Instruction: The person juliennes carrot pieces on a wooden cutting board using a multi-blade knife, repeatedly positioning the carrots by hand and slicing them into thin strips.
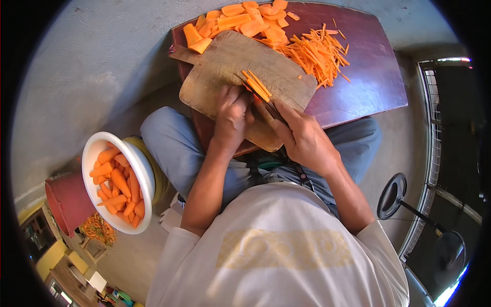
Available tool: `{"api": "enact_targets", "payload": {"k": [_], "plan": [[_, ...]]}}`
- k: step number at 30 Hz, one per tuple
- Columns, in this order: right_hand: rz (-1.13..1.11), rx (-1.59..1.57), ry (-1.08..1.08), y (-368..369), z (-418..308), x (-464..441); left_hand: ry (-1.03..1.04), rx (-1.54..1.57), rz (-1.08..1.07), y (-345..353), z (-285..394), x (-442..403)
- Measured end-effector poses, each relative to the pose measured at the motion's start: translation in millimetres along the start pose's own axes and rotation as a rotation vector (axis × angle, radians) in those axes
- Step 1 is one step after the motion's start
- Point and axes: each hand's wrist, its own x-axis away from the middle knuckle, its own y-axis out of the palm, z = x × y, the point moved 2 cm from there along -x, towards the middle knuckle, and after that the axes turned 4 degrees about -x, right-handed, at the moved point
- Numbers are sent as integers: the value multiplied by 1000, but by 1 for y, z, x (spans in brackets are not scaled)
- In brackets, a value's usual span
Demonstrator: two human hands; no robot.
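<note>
One knife (274, 111), one board (220, 64)

Before me the person's right hand (307, 137) grips a knife (272, 108) over the cutting board (209, 71), the left hand (232, 115) curled close against its blade. Carrot slices (250, 20) heap along the far edge of the table (368, 77), thin carrot strips (317, 53) pile beyond the board's right end, and carrots (120, 179) fill a white bowl (88, 163) beside the left knee (166, 135).

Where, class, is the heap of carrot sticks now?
In the head view, the heap of carrot sticks lies upper right on the maroon table, beside the wooden cutting board and right of the carrot slices.
</note>
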Motion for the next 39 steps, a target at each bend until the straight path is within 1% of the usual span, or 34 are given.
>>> {"api": "enact_targets", "payload": {"k": [3, 6, 9, 12, 15, 17, 20, 23, 27, 32, 36, 39], "plan": [[79, 30, -60, 10, 2, 2, 17, -13, 22, 2, -1, -1], [-47, 36, 53, 14, 4, -10, 28, -36, 3, 3, -1, 0], [-9, 27, 4, 7, 2, -10, 34, -25, -4, 1, 0, -1], [3, -10, 16, 2, -3, 1, 5, -10, 17, 0, 2, 1], [30, -9, -15, 15, 7, -4, 9, -34, -5, -1, 3, -1], [2, 4, -6, 14, 9, -7, 10, -26, 15, 3, -1, 1], [0, -14, 5, 7, 5, -4, 31, -14, -3, -1, 1, -1], [-10, -38, 30, 6, 0, 3, -2, -23, -51, -6, 6, -1], [28, 4, 14, 15, 5, -1, 28, -35, -19, 1, 1, 0], [-14, -45, 59, 4, -4, 5, 35, -25, 42, 1, 2, 1], [-12, -19, 50, 10, 1, 2, 36, -43, 8, 1, 2, 0], [-38, -21, 105, 3, -6, 4, 42, -34, 22, -1, 3, 0]]}}
